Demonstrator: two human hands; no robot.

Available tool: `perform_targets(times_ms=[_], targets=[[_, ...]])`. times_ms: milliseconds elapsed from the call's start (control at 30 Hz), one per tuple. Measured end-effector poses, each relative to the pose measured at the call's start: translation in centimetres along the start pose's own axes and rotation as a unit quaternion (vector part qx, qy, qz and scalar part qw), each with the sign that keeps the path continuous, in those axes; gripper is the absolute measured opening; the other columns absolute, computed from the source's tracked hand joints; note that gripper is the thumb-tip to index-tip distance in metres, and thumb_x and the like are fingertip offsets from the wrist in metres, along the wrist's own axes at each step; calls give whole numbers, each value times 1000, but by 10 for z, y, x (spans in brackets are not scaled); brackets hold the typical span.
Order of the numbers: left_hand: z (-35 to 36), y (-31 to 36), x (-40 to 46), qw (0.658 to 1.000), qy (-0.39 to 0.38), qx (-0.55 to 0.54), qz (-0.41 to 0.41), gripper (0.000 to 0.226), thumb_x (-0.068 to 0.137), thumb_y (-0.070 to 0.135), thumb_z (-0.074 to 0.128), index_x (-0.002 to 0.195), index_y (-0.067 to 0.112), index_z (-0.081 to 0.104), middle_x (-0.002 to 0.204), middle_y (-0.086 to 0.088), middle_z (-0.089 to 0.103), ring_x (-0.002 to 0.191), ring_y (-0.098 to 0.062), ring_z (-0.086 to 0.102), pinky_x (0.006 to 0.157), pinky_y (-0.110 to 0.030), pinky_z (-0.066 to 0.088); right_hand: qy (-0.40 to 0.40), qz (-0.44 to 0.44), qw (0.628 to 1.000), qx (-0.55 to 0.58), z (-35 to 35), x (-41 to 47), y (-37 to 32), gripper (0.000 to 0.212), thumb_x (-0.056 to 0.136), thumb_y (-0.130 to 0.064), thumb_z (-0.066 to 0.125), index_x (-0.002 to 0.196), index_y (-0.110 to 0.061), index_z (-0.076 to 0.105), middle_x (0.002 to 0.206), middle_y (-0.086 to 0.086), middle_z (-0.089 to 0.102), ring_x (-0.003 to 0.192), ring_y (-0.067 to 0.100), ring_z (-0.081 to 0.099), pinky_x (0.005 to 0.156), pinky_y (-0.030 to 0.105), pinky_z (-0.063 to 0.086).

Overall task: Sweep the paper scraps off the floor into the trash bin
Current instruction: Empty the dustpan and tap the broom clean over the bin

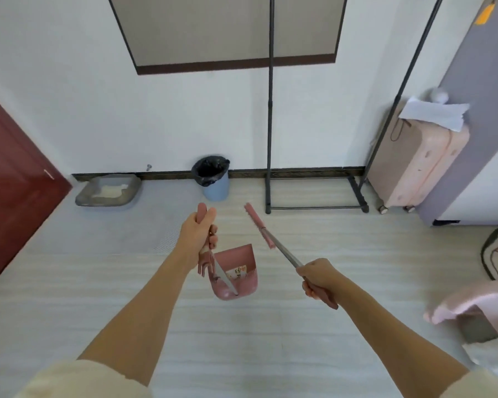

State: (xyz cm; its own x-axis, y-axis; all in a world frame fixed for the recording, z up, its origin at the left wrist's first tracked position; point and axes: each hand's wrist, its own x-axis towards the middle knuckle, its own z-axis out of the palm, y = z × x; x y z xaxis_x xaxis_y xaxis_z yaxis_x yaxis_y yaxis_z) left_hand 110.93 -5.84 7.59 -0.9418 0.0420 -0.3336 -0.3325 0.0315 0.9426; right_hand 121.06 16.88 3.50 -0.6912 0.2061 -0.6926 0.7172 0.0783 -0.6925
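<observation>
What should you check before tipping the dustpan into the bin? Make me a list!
1. Dustpan held firmly: ok, the left hand grips its pink handle.
2. Scraps inside the pan: ok, a piece of printed paper lies in it; whether there are more, cannot tell.
3. Trash bin ready: ok, it stands upright by the wall, open, with a black liner.
4. Pan over the bin: not ok, the pan hangs above bare floor, short of the bin.
5. Broom out of the way: ok, the right hand holds it off to the right of the pan.
6. Floor free of scraps: cannot tell, only part of it shows.
</observation>
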Motion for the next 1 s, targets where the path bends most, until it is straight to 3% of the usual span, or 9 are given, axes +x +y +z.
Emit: perform_targets(times_ms=[167, 400, 467, 567, 667, 833, 1000], targets=[[-26, 37, 76, 998, 54, 20, 39, 32, 96, 39, 48, 78, 14, 38, 57, 0, 39, 35, -6, 35, 35, -18, 33, -28, -32, 997, -62, 14, 63, -84, 12, 92, -2, 46, 80, -3, 47, 52, 10, 45, 34, 16, 42, 35, 18, 35], [-66, 96, 216, 993, 45, 74, 74, 33, 96, 43, 46, 82, 14, 39, 50, 2, 36, 33, -7, 31, 35, -18, 28, -31, -58, 996, -57, 50, 155, -202, 12, 95, -3, 47, 82, -4, 47, 57, 10, 43, 31, 12, 41, 34, 15, 37], [-81, 118, 259, 991, 44, 91, 86, 35, 96, 44, 45, 78, 15, 38, 51, 2, 37, 34, -9, 30, 35, -20, 28, -33, -66, 996, -57, 64, 181, -240, 17, 95, -5, 46, 79, -5, 46, 56, 11, 43, 29, 11, 40, 33, 15, 37], [-100, 150, 317, 980, 39, 151, 127, 39, 96, 42, 44, 70, 16, 32, 51, 0, 36, 38, -12, 29, 37, -22, 28, -29, -75, 995, -52, 76, 213, -288, 10, 96, -6, 47, 89, -2, 52, 55, 11, 44, 30, 12, 40, 33, 16, 37], [-103, 179, 368, 956, 38, 234, 171, 40, 97, 40, 43, 68, 15, 33, 56, -5, 43, 42, -15, 36, 41, -25, 32, -26, -86, 995, -44, 78, 237, -322, 10, 97, -7, 46, 93, -2, 53, 56, 11, 43, 28, 10, 40, 34, 15, 38], [-85, 210, 456, 899, 44, 383, 207, 37, 98, 41, 41, 70, 16, 39, 65, 1, 45, 53, -13, 41, 49, -22, 33, -18, -89, 994, -68, 70, 291, -372, 16, 96, -8, 46, 83, -2, 53, 56, 9, 45, 29, 8, 41, 35, 16, 38], [-62, 220, 538, 836, -16, 503, 219, 33, 98, 41, 40, 78, 15, 44, 68, 1, 48, 56, -13, 44, 50, -24, 31, -25, -91, 992, -82, 50, 354, -416, 14, 96, -7, 46, 88, -1, 55, 59, 9, 43, 28, 7, 40, 35, 16, 37]])
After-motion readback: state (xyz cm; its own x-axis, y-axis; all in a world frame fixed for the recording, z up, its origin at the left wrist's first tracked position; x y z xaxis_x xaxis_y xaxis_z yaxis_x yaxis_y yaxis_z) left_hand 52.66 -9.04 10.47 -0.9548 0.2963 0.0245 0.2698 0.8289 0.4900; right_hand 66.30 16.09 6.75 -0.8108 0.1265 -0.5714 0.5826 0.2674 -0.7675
